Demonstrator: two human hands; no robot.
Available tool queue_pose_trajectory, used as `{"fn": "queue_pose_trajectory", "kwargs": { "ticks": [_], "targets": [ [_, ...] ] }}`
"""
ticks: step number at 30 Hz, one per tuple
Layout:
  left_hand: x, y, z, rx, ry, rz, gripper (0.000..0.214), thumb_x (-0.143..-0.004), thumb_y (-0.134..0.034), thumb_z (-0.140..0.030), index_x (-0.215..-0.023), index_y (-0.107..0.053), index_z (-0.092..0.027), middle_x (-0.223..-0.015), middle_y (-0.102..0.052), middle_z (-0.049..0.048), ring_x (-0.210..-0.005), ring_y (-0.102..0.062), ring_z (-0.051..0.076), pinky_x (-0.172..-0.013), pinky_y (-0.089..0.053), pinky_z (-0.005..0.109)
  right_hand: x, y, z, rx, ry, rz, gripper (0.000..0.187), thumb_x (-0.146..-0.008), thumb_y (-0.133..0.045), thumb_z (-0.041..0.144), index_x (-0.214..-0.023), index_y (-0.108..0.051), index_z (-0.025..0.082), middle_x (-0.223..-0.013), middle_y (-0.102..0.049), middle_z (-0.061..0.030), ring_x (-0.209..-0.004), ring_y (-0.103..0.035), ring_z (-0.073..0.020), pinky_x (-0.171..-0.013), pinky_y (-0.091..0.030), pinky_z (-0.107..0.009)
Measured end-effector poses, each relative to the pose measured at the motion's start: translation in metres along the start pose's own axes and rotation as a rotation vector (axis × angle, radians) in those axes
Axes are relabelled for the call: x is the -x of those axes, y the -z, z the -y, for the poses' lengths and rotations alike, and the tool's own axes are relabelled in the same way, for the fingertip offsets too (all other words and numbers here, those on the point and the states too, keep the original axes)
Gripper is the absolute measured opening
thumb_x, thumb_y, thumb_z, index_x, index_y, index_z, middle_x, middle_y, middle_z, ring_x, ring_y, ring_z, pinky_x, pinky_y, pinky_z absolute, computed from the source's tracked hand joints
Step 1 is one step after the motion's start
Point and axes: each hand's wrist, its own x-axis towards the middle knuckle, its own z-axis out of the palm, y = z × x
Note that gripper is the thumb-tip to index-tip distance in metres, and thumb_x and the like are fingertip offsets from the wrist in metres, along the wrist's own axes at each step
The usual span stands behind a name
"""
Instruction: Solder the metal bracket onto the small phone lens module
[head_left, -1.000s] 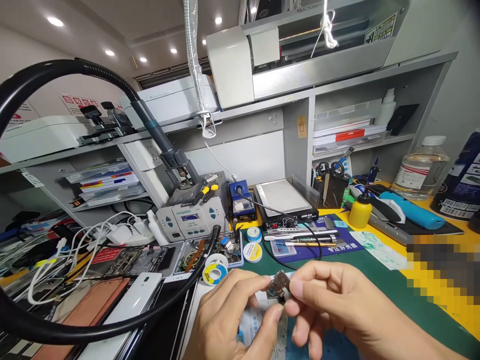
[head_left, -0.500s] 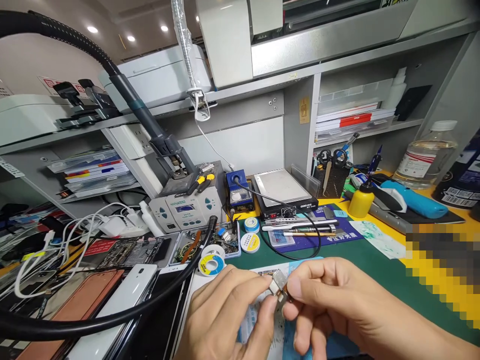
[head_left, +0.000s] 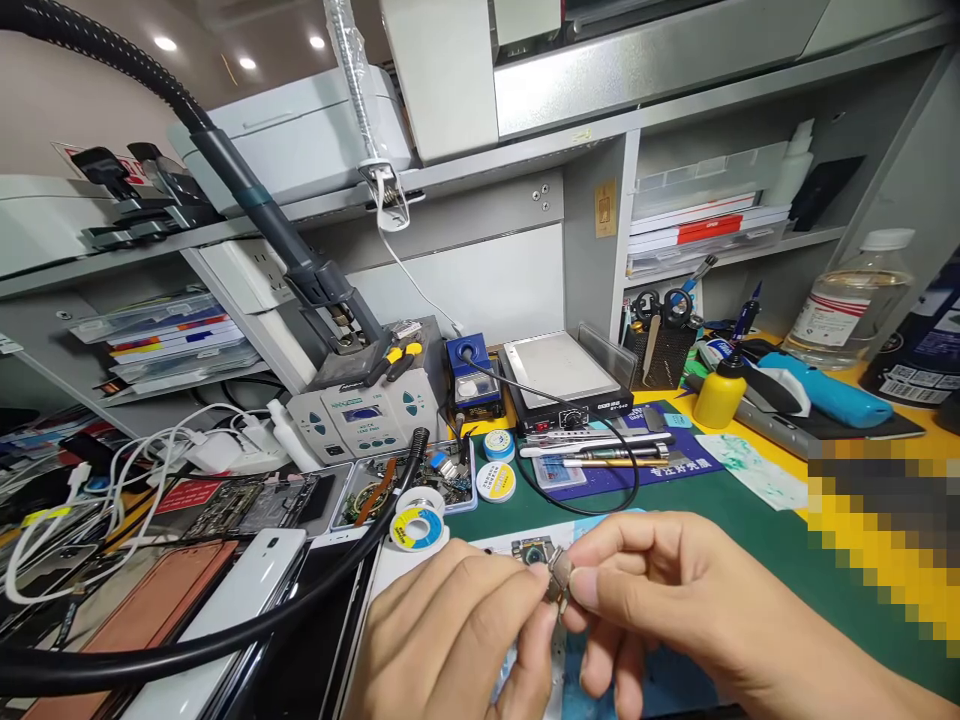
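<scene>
A small silvery metal part (head_left: 559,576) sits between my two hands above the work mat; its exact kind I cannot make out. My left hand (head_left: 465,630) pinches it from the left with thumb and forefinger. From the right, my right hand (head_left: 652,600) grips it between thumb and forefinger, its other fingers curled below. Just behind the fingertips, a small camera-like module (head_left: 534,552) with a dark round lens shows on the light blue and white surface. My fingers cover much of the metal part.
A solder spool (head_left: 417,525) and a parts tray (head_left: 457,480) lie to the left. Several phones (head_left: 217,610) are stacked under a thick black hose (head_left: 300,630). Behind stand a hot-air station (head_left: 367,420) and a hot plate (head_left: 562,370). A yellow bottle (head_left: 720,395) stands right.
The metal part has turned between my fingers, and my hands have come closer together. The camera-like module behind it shows more clearly. The view has shifted slightly.
</scene>
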Motion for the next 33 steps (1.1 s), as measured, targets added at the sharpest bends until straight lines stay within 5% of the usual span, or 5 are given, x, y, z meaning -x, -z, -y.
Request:
{"fn": "queue_pose_trajectory", "kwargs": {
  "ticks": [33],
  "targets": [
    [-0.0007, 0.0003, -0.0004, 0.021, -0.004, -0.004, 0.027, -0.080, -0.071, 0.001, -0.102, -0.067, -0.014, -0.083, -0.073, 0.0016, -0.075, -0.066, 0.014, -0.070, -0.055, 0.029, -0.0008, 0.0020, 0.0004, 0.125, -0.038, -0.025, 0.036, -0.084, -0.080, 0.048, -0.081, -0.073, 0.013, -0.065, -0.076, -0.0052, -0.050, -0.064, -0.0107, -0.054, -0.053, -0.021]
  ]
}}
